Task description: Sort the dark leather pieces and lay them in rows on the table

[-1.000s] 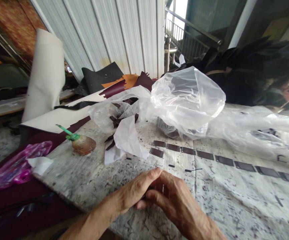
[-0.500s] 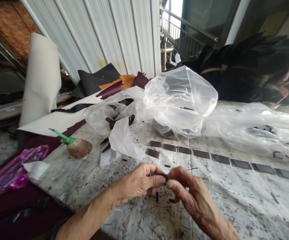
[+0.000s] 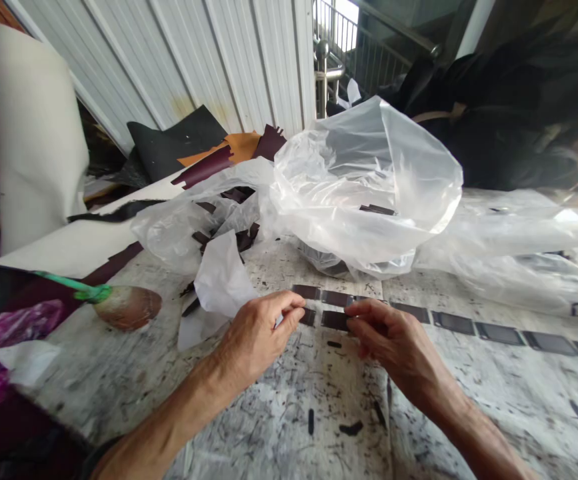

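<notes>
Hands moved apart and forward: right hand (image 3: pixel 399 340) pinching dark leather strip (image 3: pixel 335 321) on counter (image 3: pixel 269 427); left hand (image 3: pixel 256 337) curled just beside, grip unclear.

A leather workshop — cut strips (image 3: pixel 336 321), stained workbench (image 3: pixel 269 427)

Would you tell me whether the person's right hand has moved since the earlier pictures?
Yes, forward: the right hand, once short of the row of dark strips, now reaches it.

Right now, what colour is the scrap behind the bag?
Orange-tan leather scrap, head view.
</notes>
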The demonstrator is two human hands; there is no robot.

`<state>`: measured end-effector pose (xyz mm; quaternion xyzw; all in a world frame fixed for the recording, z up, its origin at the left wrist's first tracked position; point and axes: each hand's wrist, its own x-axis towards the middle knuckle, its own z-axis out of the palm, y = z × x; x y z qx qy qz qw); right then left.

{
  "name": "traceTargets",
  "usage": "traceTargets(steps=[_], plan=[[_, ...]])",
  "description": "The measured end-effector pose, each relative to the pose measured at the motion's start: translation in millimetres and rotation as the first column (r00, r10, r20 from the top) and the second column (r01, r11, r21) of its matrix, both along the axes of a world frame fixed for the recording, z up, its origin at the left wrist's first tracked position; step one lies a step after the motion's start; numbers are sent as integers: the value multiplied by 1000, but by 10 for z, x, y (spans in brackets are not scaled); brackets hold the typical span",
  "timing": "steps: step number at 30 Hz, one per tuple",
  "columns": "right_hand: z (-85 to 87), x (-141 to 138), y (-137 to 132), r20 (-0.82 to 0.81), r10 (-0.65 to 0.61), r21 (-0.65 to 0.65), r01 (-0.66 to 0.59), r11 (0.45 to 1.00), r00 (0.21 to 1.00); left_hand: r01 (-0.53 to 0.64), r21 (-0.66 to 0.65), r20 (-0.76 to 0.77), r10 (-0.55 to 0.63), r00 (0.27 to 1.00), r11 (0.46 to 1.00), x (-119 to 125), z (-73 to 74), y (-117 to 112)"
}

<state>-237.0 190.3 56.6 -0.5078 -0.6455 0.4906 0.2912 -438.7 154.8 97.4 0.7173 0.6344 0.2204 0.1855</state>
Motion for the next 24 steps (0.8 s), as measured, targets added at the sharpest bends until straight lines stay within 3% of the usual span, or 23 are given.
traceTargets(steps=[4,10,24], plan=[[-24,-37,7,110,21,9,-22,1000,994,185,156,-213,-150,965,970,-10,-191,-52],[-53,-55,18,145,18,28,-22,999,989,355,154,-423,-263,867,922,-7,-282,-123],[-57,-102,7,290,10,217,-76,973,957,380,93,-555,-269,787,920,6,-333,-114]])
